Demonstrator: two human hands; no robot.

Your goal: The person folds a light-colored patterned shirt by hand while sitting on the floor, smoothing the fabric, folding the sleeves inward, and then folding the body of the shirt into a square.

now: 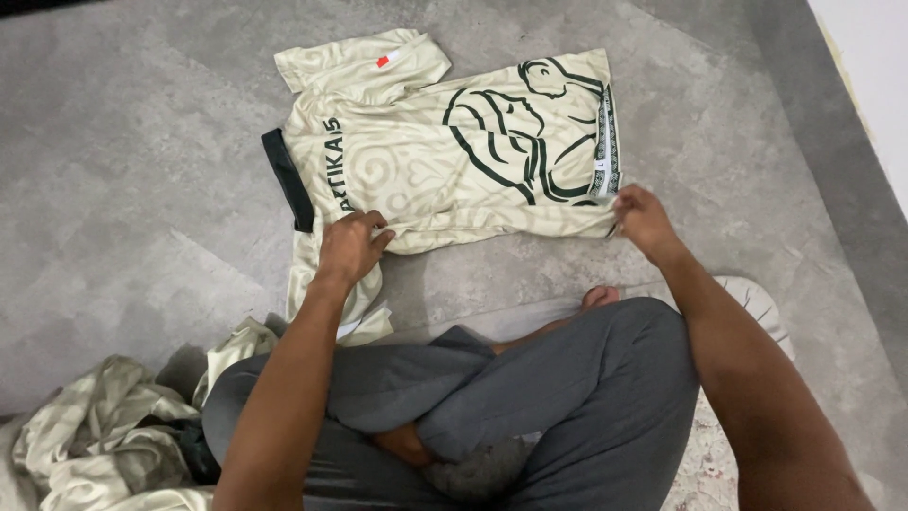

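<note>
On the grey floor past our crossed legs, we pinch the shirt's [445, 151] near edge, left hand [350, 248] and right hand [645, 220] both closed on cloth, and should keep it taut and level, though our fingertips and the sleeve underneath stay hidden.

The cream jersey [445, 151] under my grip is thin, smooth, slightly sheeny cloth; the floor [142, 189] is matt, mottled grey stone; my trousers [530, 388] are soft matt cloth.
</note>
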